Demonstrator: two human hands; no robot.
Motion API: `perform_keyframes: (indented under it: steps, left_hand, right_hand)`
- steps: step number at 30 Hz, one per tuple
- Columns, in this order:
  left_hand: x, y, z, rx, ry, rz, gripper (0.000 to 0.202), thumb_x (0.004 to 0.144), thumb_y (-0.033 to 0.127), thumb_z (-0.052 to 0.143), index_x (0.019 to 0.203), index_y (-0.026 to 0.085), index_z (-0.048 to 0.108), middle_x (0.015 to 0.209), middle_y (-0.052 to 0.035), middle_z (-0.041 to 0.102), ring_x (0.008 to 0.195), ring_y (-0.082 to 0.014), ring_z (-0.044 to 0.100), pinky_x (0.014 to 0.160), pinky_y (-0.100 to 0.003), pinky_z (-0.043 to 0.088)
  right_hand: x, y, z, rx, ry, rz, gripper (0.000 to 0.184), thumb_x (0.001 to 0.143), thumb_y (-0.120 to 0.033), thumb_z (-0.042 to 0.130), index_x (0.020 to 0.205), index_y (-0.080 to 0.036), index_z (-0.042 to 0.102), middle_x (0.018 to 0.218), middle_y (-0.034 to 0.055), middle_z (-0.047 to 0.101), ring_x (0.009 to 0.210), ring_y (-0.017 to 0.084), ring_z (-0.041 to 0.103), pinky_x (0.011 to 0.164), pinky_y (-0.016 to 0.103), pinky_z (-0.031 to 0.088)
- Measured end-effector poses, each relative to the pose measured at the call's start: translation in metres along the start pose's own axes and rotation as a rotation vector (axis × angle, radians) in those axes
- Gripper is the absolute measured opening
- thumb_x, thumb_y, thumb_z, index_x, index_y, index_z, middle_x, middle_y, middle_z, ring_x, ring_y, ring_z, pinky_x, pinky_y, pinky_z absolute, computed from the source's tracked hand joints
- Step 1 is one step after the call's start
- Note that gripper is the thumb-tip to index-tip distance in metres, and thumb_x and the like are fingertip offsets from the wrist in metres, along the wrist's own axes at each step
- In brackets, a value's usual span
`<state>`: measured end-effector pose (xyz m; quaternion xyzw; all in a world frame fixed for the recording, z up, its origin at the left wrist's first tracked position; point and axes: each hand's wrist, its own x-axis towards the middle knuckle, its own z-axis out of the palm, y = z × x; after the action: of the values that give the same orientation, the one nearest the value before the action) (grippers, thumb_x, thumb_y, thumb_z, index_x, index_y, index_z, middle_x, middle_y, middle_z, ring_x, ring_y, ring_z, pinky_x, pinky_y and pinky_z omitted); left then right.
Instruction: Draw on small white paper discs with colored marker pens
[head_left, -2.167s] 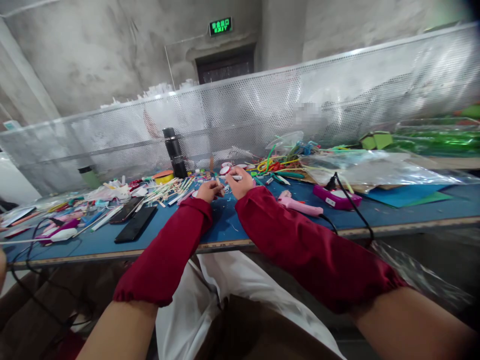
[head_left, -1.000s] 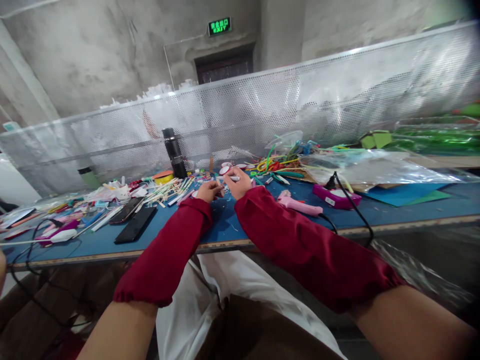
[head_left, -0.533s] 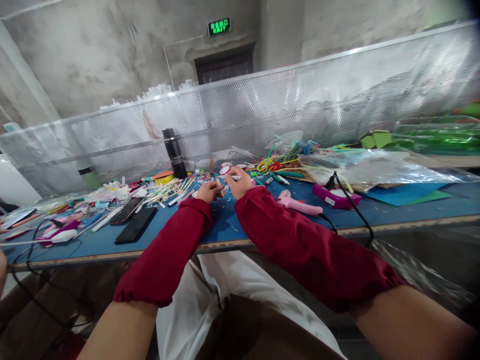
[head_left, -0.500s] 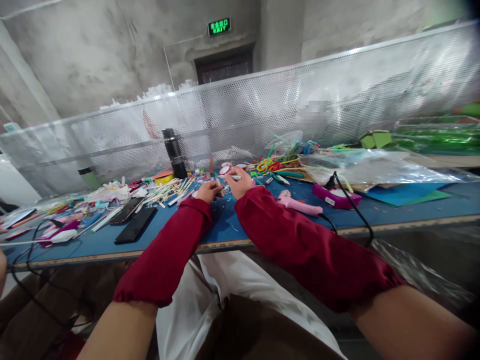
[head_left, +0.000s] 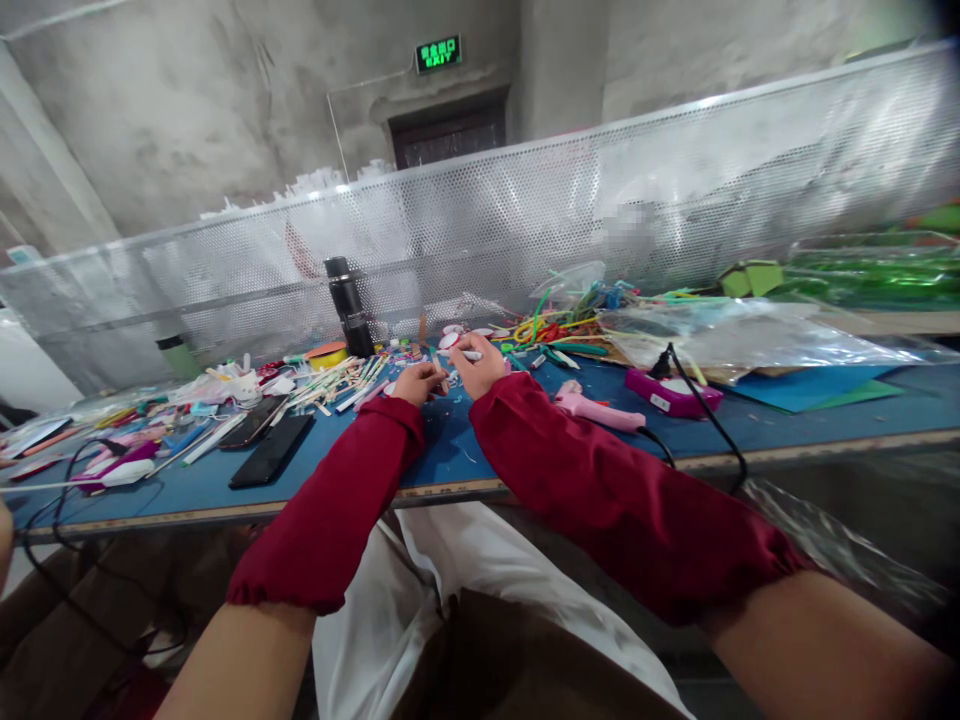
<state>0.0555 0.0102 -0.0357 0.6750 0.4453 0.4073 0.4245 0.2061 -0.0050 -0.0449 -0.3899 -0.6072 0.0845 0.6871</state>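
Both my arms, in red sleeves, reach out over the blue table (head_left: 787,420). My left hand (head_left: 415,382) is closed in a pinch on a small wooden stick (head_left: 438,375). Close beside it, my right hand (head_left: 480,366) is closed around a white pen-like tool (head_left: 466,355) whose tip points left toward the stick. The two hands almost touch above the table's middle.
A pink glue gun (head_left: 596,408) with a black cord lies right of my hands, a purple box (head_left: 673,394) beyond it. Two black phones (head_left: 271,449) lie to the left. A black flask (head_left: 349,305), scattered sticks, coloured wires and plastic bags crowd the back; a mesh screen stands behind.
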Motion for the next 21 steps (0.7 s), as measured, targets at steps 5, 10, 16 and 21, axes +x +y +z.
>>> perform_keyframes:
  steps: [5, 10, 16, 21]
  left_hand:
    - [-0.0004, 0.0001, 0.0003, -0.002, -0.008, -0.005, 0.013, 0.086, 0.024, 0.073, 0.083, 0.015, 0.066, 0.068, -0.0008, 0.069, 0.062, -0.0127, 0.066, 0.052, -0.020, 0.039]
    - [-0.0007, 0.0004, 0.0000, -0.012, -0.008, -0.005, 0.011, 0.087, 0.022, 0.073, 0.084, 0.014, 0.066, 0.069, -0.0011, 0.069, 0.062, -0.0123, 0.067, 0.052, -0.019, 0.039]
    - [-0.0001, 0.0006, -0.0005, -0.014, -0.020, 0.003, 0.020, 0.083, 0.028, 0.079, 0.079, 0.014, 0.064, 0.068, -0.0014, 0.069, 0.060, -0.0121, 0.066, 0.052, -0.019, 0.039]
    - [0.0005, 0.0002, 0.0001, -0.006, -0.002, -0.008, 0.015, 0.087, 0.024, 0.074, 0.082, 0.014, 0.065, 0.069, -0.0006, 0.069, 0.061, -0.0119, 0.067, 0.052, -0.019, 0.039]
  right_hand:
    - [0.0001, 0.0008, 0.0009, -0.008, -0.019, -0.010, 0.016, 0.083, -0.039, 0.057, 0.073, -0.026, 0.054, 0.071, -0.0008, 0.065, 0.070, 0.019, 0.060, 0.069, 0.032, 0.047]
    - [0.0003, 0.0018, 0.0010, -0.002, -0.008, -0.003, 0.017, 0.083, -0.040, 0.057, 0.074, -0.026, 0.055, 0.071, -0.0006, 0.066, 0.069, 0.019, 0.061, 0.068, 0.032, 0.048]
    - [-0.0003, 0.0020, 0.0020, 0.003, -0.011, -0.014, 0.016, 0.082, -0.039, 0.058, 0.073, -0.026, 0.055, 0.070, -0.0010, 0.065, 0.067, 0.018, 0.061, 0.067, 0.032, 0.047]
    - [0.0001, 0.0050, 0.0028, 0.012, 0.013, 0.000, 0.015, 0.082, -0.039, 0.059, 0.074, -0.026, 0.056, 0.070, -0.0010, 0.065, 0.069, 0.019, 0.062, 0.067, 0.032, 0.048]
